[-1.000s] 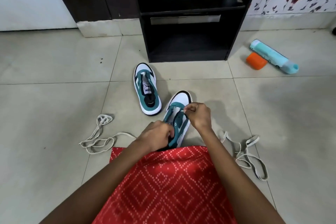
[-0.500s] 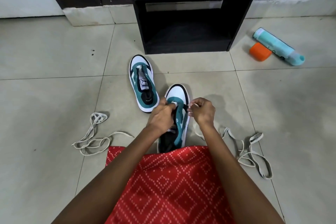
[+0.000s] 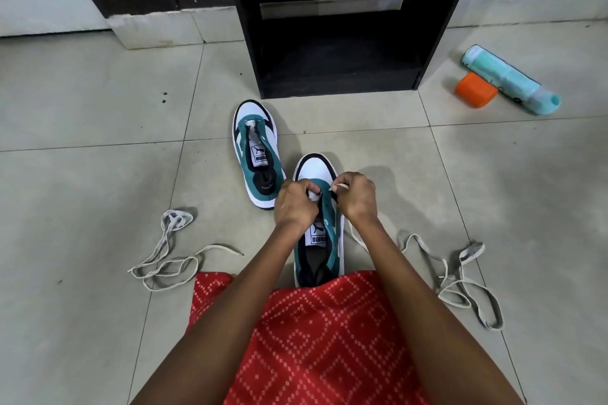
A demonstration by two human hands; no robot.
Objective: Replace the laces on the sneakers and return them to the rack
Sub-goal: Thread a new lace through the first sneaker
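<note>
The pale tiled floor (image 3: pixel 82 174) carries everything, crossed by grout lines and marked by a few dark specks toward its left. At its far edge a dark rack (image 3: pixel 332 43) stands against the wall, its lower shelf open. A red patterned cloth (image 3: pixel 312 339) covers the lap at the near edge.

The far sneaker (image 3: pixel 256 154) lies unlaced just before the rack. The near sneaker (image 3: pixel 317 240) sits mid-floor, its heel at the cloth. The left hand (image 3: pixel 294 204) grips its upper near the toe with curled fingers. The right hand (image 3: pixel 357 196) pinches the tip of a lace (image 3: pixel 472 249), which trails to a loose heap on the right.

This looks like the first eyelet being threaded. It should go best with the flap held lifted and the tip fed straight through, then both ends evened.

Another lace (image 3: pixel 177 219) lies at the left. A teal bottle (image 3: pixel 506 79) and an orange cap (image 3: pixel 475 94) lie just beside each other at the far right.
</note>
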